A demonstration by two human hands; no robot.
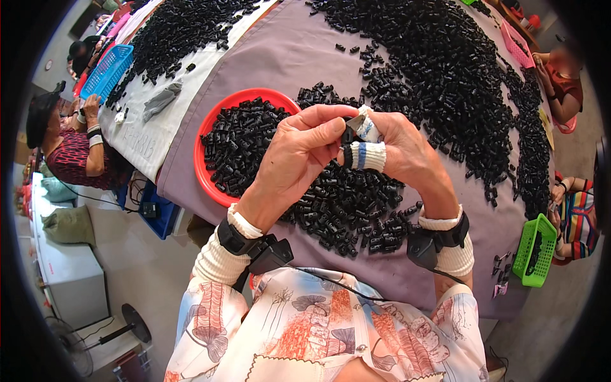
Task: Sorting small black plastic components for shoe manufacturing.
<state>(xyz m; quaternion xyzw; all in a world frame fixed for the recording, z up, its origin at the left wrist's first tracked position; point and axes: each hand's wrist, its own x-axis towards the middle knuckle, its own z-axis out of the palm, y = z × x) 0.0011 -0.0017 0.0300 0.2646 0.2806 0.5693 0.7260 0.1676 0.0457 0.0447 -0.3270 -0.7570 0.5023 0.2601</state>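
My left hand (289, 153) is closed, thumb and forefinger pinching a small black plastic part (347, 137). Against it, my right hand (410, 149) is closed too, with what looks like a small grey blade (355, 121) at its fingertips. Which fingers bear each piece is partly hidden. White knitted finger sleeves with blue stripes (368, 155) cover the right thumb and forefinger. Below both hands spreads a heap of the same black parts (344, 204). Beside my left hand stands a round red basin (202, 167), filled with more of them.
A huge pile of black parts (439, 83) covers the far side of the mauve tablecloth (273, 60). A green basket (523, 254) stands at the right edge, a blue basket (109, 71) at the far left. Other people sit around the tables; a fan (135, 323) stands lower left.
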